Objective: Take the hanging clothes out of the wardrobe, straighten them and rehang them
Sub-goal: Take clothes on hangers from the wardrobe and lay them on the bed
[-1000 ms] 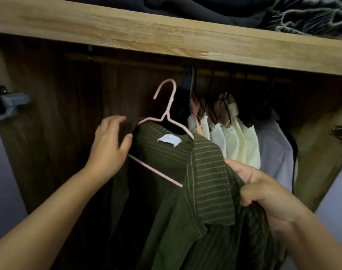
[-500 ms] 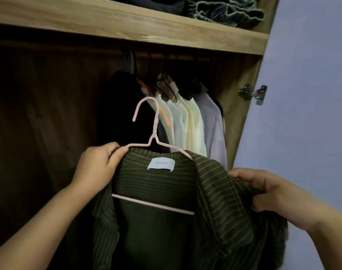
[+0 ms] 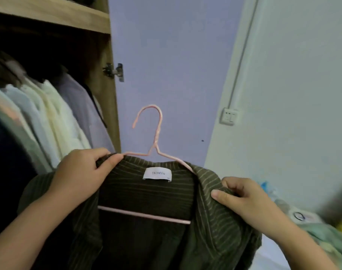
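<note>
We hold the green striped shirt on its pink hanger out in front of the open wardrobe, before the purple door. Our left hand grips the shirt's left shoulder, thumb and fingers curled over the collar edge where the hanger's arm runs in. Our right hand pinches the fabric at the right shoulder. The hanger stands upright, its hook pointing up and curling over to the left; its bottom bar runs across from left to right, dipping slightly to the right. The shirt's inside faces us, with a white label at the neck. Pale shirts hang in the wardrobe at left, blurred.
</note>
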Action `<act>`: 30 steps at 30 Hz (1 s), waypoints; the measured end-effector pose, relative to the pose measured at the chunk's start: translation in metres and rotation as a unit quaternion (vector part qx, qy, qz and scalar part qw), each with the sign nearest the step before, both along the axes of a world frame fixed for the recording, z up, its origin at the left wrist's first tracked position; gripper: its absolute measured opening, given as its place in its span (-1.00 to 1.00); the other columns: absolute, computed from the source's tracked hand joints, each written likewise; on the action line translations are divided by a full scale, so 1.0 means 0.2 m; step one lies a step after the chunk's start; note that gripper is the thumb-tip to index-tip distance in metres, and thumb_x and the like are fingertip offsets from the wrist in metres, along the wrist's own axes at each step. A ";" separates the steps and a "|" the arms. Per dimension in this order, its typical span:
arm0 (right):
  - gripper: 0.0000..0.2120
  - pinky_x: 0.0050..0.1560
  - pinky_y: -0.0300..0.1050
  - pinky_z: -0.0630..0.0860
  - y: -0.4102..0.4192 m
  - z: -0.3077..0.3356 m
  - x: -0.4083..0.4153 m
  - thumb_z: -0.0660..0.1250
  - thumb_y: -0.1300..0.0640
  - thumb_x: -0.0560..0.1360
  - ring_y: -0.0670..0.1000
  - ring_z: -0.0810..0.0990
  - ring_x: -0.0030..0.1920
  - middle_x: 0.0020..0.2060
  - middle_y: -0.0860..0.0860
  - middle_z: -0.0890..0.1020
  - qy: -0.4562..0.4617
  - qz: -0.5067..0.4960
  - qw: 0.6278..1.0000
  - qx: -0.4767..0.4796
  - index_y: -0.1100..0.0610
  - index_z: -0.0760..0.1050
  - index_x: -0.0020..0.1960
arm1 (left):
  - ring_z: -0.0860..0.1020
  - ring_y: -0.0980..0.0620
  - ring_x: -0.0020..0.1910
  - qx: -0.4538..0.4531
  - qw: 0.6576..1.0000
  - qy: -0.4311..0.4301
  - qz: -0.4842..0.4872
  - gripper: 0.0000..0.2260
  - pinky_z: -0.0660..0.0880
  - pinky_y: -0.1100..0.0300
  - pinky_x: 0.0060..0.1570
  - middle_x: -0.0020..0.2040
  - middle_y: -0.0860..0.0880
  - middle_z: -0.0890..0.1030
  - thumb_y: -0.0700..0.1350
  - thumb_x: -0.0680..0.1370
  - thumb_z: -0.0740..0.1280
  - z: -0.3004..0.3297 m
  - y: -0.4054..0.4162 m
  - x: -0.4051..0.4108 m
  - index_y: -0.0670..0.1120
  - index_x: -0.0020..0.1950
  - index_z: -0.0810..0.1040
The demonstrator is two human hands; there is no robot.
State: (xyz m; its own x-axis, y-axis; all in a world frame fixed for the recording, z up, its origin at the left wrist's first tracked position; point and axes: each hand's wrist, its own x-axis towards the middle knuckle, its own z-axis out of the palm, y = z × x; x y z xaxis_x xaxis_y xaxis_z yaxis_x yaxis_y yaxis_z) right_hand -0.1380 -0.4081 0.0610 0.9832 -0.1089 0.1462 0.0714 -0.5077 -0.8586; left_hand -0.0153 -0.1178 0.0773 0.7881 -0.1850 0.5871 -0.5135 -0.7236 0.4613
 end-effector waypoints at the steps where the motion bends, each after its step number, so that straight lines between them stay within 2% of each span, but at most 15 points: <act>1: -0.62 -0.41 -0.28 0.25 -0.07 -0.01 -0.08 0.41 0.05 0.45 -0.13 0.33 -0.46 -0.52 -0.10 0.35 -0.004 -0.024 1.000 -0.007 0.08 0.35 -0.46 | 0.49 -0.06 -0.42 0.000 1.000 0.002 -0.023 -0.60 0.41 0.09 -0.35 -0.52 -0.05 0.49 0.23 0.46 0.30 -0.01 -0.09 -0.03 -0.04 -0.42 0.52; 4: -0.67 -0.42 -0.27 0.25 -0.28 -0.05 -0.32 0.37 -0.09 0.35 -0.14 0.33 -0.45 -0.51 -0.08 0.35 -0.005 -0.086 0.996 -0.028 0.11 0.38 -0.41 | 0.49 -0.04 -0.42 0.006 0.996 0.017 -0.083 -0.61 0.41 0.09 -0.36 -0.51 -0.06 0.50 0.22 0.45 0.32 -0.04 -0.37 -0.13 -0.06 -0.39 0.53; 7: -0.74 -0.42 -0.26 0.26 -0.48 -0.08 -0.58 0.35 -0.09 0.33 -0.17 0.34 -0.46 -0.53 -0.10 0.37 -0.009 -0.127 0.991 -0.031 0.02 0.41 -0.41 | 0.45 0.05 -0.46 -0.002 0.990 0.047 -0.135 -0.62 0.32 0.19 -0.40 -0.58 0.03 0.43 0.25 0.39 0.28 -0.06 -0.64 -0.27 0.00 -0.46 0.46; 9: -0.74 -0.40 -0.23 0.27 -0.59 -0.08 -0.76 0.37 -0.05 0.37 -0.17 0.35 -0.44 -0.53 -0.10 0.38 -0.018 -0.156 0.987 -0.042 0.00 0.41 -0.42 | 0.47 0.04 -0.45 -0.001 0.984 0.064 -0.167 -0.64 0.34 0.17 -0.38 -0.56 0.00 0.45 0.21 0.38 0.20 -0.08 -0.82 -0.36 -0.02 -0.45 0.48; 11: -0.73 -0.40 -0.22 0.25 -0.69 -0.08 -0.93 0.38 -0.04 0.36 -0.17 0.34 -0.44 -0.53 -0.10 0.37 -0.036 -0.193 0.979 -0.055 0.03 0.39 -0.43 | 0.48 0.02 -0.43 -0.002 0.977 0.077 -0.201 -0.65 0.36 0.15 -0.37 -0.53 -0.03 0.47 0.20 0.41 0.24 -0.10 -0.97 -0.46 -0.03 -0.43 0.51; 13: -0.71 -0.41 -0.23 0.24 -0.77 -0.08 -1.09 0.36 -0.07 0.33 -0.18 0.33 -0.45 -0.53 -0.10 0.36 -0.053 -0.236 0.966 -0.092 0.09 0.37 -0.39 | 0.50 0.01 -0.40 -0.012 0.969 0.085 -0.231 -0.69 0.37 0.15 -0.34 -0.49 -0.05 0.51 0.10 0.48 0.36 -0.12 -1.13 -0.56 -0.04 -0.39 0.53; 16: -0.76 -0.41 -0.28 0.27 -0.85 -0.07 -1.32 0.42 -0.05 0.39 -0.16 0.41 -0.45 -0.52 -0.14 0.44 -0.058 -0.299 0.941 -0.147 0.01 0.43 -0.34 | 0.50 0.05 -0.34 -0.021 0.954 0.110 -0.280 -0.78 0.36 0.19 -0.31 -0.41 -0.06 0.55 -0.01 0.51 0.32 -0.14 -1.34 -0.70 -0.03 -0.32 0.55; 19: -0.83 -0.29 -0.17 0.43 -0.90 -0.06 -1.52 0.38 -0.12 0.39 -0.14 0.51 -0.33 -0.41 -0.16 0.56 -0.056 -0.367 0.907 -0.202 -0.14 0.47 -0.34 | 0.48 0.10 -0.34 -0.013 0.934 0.118 -0.337 -0.77 0.31 0.26 -0.34 -0.40 -0.05 0.53 -0.03 0.52 0.31 -0.13 -1.54 -0.81 0.00 -0.34 0.49; 21: -0.81 -0.27 -0.05 0.44 -0.92 -0.07 -1.63 0.41 -0.01 0.41 -0.09 0.50 -0.32 -0.39 -0.10 0.56 -0.056 -0.422 0.876 -0.225 -0.07 0.47 -0.33 | 0.49 0.08 -0.33 -0.013 0.917 0.119 -0.380 -0.76 0.31 0.24 -0.35 -0.40 -0.04 0.54 -0.03 0.51 0.32 -0.12 -1.67 -0.88 0.05 -0.37 0.45; 23: -0.76 -0.34 -0.07 0.37 -0.93 -0.08 -1.73 0.42 0.03 0.42 -0.06 0.47 -0.35 -0.46 -0.10 0.51 -0.064 -0.480 0.838 -0.252 -0.06 0.42 -0.35 | 0.51 0.03 -0.31 -0.015 0.898 0.130 -0.420 -0.78 0.34 0.18 -0.31 -0.38 -0.06 0.56 -0.03 0.50 0.33 -0.11 -1.80 -0.95 0.02 -0.35 0.47; 24: -0.80 -0.35 -0.07 0.38 -0.93 -0.09 -1.77 0.43 0.04 0.42 -0.05 0.47 -0.36 -0.50 -0.11 0.49 -0.070 -0.507 0.819 -0.259 -0.04 0.45 -0.33 | 0.52 0.01 -0.30 -0.015 0.888 0.133 -0.441 -0.79 0.37 0.16 -0.29 -0.36 -0.07 0.57 -0.04 0.50 0.33 -0.11 -1.87 -0.98 0.00 -0.33 0.50; 27: -0.88 -0.34 -0.11 0.41 -0.89 -0.10 -1.90 0.47 0.10 0.36 -0.02 0.51 -0.30 -0.46 -0.05 0.56 -0.097 -0.581 0.768 -0.253 0.13 0.57 -0.26 | 0.54 0.02 -0.26 -0.012 0.853 0.126 -0.506 -0.85 0.43 0.11 -0.23 -0.31 -0.04 0.60 -0.03 0.49 0.34 -0.09 -2.03 -1.07 -0.01 -0.27 0.56; 30: -0.87 -0.37 -0.17 0.38 -0.82 -0.09 -2.01 0.43 0.09 0.33 0.00 0.53 -0.29 -0.40 -0.02 0.58 -0.108 -0.633 0.728 -0.240 -0.05 0.50 -0.34 | 0.55 0.17 -0.26 -0.008 0.794 0.118 -0.596 -0.88 0.38 0.28 -0.28 -0.31 0.04 0.61 0.06 0.46 0.33 -0.07 -2.16 -1.14 0.16 -0.28 0.50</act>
